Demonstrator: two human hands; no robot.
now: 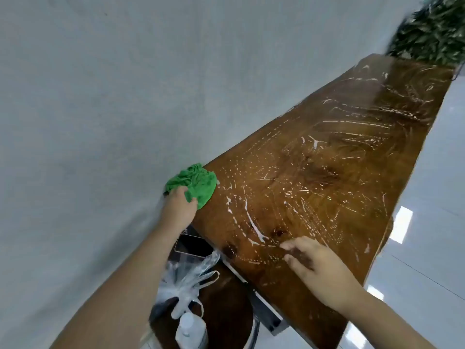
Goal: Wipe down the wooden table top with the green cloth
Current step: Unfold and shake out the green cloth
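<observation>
A long wooden table top runs away from me along a pale wall, streaked with white wet marks and droplets. The green cloth lies bunched at the table's near left corner, against the wall. My left hand grips the cloth from behind, pressing it on the corner. My right hand rests flat on the near part of the table, fingers spread, holding nothing.
A dark leafy plant stands at the table's far end. Below the near left edge sits a round dark stool with a clear plastic bag and a white bottle. Glossy white floor lies to the right.
</observation>
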